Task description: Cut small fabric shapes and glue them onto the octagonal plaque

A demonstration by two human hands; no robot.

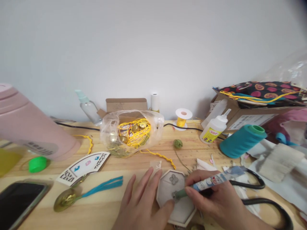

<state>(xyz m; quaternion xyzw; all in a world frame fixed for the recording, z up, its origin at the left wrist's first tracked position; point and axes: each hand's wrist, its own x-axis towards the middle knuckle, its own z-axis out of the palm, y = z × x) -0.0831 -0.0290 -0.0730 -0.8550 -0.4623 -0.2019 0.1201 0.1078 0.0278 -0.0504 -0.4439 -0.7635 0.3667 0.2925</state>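
An octagonal plaque with a pale rim and grey face lies on the table in front of me. My left hand rests at its left side, fingers spread and thumb on the face. In my right hand is a marker pen with a cartoon-patterned barrel and a green front end. Its tip meets the plaque beside my left thumb, at a small raised shape that is partly hidden. Above it on the same face sits a grey flower shape. Black-handled scissors lie partly behind my right hand.
A fan-shaped ornament, a brass piece with a blue tassel and a phone lie left. Behind stand a bag of yellow cord, a glue bottle and a teal thread cone. A pink bottle leans far left.
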